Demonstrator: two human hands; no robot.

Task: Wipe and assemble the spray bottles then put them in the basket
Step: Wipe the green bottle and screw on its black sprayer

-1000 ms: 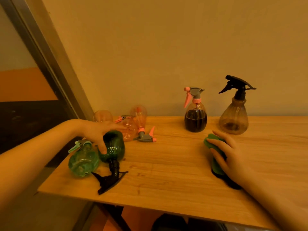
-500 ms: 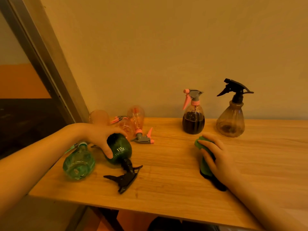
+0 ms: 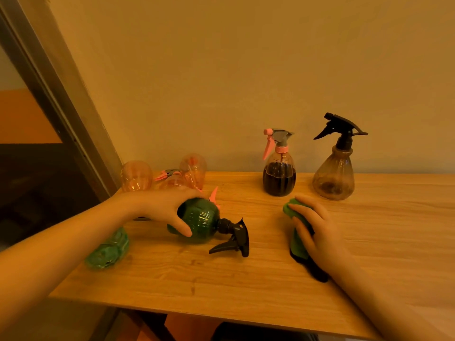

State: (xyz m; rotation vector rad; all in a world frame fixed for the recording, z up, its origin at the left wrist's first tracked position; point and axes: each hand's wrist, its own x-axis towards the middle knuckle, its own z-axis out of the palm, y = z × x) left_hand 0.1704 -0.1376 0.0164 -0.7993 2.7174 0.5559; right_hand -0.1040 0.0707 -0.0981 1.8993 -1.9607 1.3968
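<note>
Head view: one dark green bottle (image 3: pixel 200 219) with black sprayer, on its side mid-table, gripped by left hand (image 3: pixel 161 209), fingers curled round it. Second green bottle (image 3: pixel 108 249) lying at left edge. Three orange bottles (image 3: pixel 192 172) behind. Two upright bottles (image 3: pixel 279 177) near wall. Right hand (image 3: pixel 317 233) flat on green cloth (image 3: pixel 298 238), fingers straight. Versus earlier: dark green bottle swung, nozzle now pointing right.

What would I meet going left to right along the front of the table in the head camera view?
Light green bottle → left hand gripping the dark green bottle → its black sprayer → green cloth under the right hand.
</note>
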